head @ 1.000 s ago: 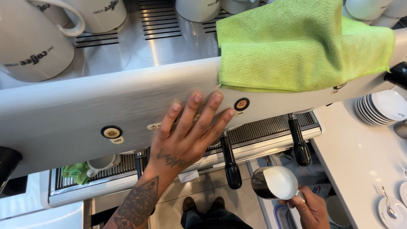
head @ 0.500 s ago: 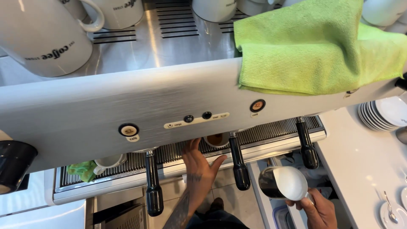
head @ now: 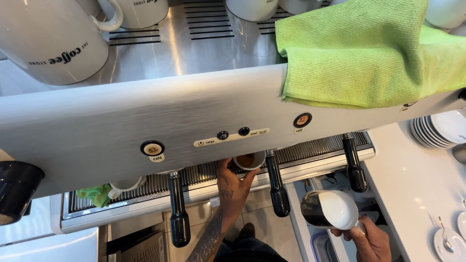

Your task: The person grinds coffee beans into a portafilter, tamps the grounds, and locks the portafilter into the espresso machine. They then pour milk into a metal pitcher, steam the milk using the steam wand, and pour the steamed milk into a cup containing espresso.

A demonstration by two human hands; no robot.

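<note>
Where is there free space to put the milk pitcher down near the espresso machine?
Bare white counter lies between the drip tray and the saucer stack. The tray is crowded: left hand on the coffee cup, portafilter handles. Right hand holds the milk pitcher.

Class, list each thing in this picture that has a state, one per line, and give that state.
Small cup: upright on the drip tray, holds coffee, left hand grips it.
Milk jug: filled with white milk, held in right hand.
Green cloth: draped over the machine's top edge.
Portafilter handles: locked in, hanging down.
Saucers: stacked.
</note>
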